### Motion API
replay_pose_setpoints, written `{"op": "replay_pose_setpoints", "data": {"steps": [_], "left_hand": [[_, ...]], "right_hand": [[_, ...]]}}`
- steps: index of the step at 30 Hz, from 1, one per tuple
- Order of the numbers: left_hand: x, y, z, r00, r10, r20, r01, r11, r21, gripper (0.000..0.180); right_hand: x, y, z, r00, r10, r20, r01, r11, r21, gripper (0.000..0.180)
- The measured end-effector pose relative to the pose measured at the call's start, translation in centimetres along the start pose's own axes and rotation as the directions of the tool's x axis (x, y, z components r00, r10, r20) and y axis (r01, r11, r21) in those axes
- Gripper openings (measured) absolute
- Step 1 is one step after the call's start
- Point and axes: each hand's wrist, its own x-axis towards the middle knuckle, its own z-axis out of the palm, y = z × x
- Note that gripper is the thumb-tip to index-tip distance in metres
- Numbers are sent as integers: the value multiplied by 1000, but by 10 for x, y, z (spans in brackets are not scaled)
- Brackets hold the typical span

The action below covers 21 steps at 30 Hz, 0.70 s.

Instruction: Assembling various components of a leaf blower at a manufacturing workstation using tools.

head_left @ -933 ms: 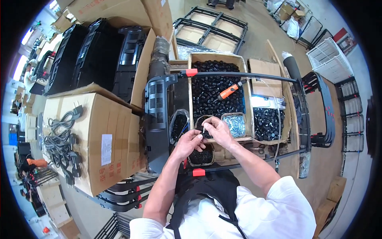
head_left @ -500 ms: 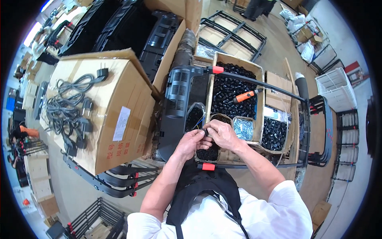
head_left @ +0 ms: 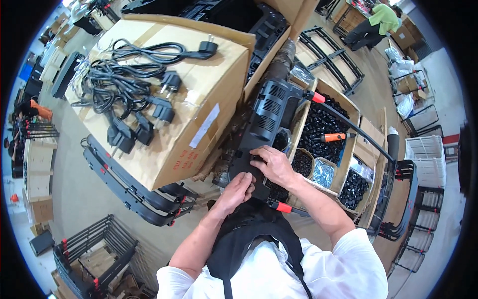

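Note:
My left hand point(head_left: 237, 192) is closed, fingertips pressed together, beside the lower part of a black plastic housing point(head_left: 242, 162). Just ahead and to its right, my right hand point(head_left: 275, 165) has its fingers bent and their tips against the housing's flat face. Anything small within either hand is hidden. The housing has a raised section with vent slots point(head_left: 270, 107) at its far end. It is joined to a black tube frame point(head_left: 354, 119) with red end pieces point(head_left: 314, 96). Close to my right hand are a box of small dark parts point(head_left: 302, 163) and a bag of silver screws point(head_left: 323, 173).
An orange electric screwdriver point(head_left: 336, 137) lies on black plastic caps point(head_left: 318, 122) in a carton. More black parts point(head_left: 351, 191) sit nearer. At left, a large cardboard box point(head_left: 209, 117) carries tangled power cords point(head_left: 119, 82). Black frames point(head_left: 94, 249) stand on the floor. A person point(head_left: 374, 29) bends far off.
My view has turned left, bringing the cords closer to the middle. Both hands have moved from above the small-parts boxes onto the black housing, and they are now slightly apart.

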Motion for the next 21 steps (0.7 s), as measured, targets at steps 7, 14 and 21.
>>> {"op": "replay_pose_setpoints", "data": {"steps": [7,14,21], "left_hand": [[-29,0,-24,993,92,76,-100,989,110,24],[-25,2,-31,989,148,18,-149,982,114,29],[-13,6,-31,996,72,50,-79,986,147,35]], "right_hand": [[29,-8,42,996,-85,-40,79,990,-119,31],[31,-17,47,999,0,-36,-6,983,-182,32],[31,-15,54,996,73,-47,-79,987,-139,33]]}}
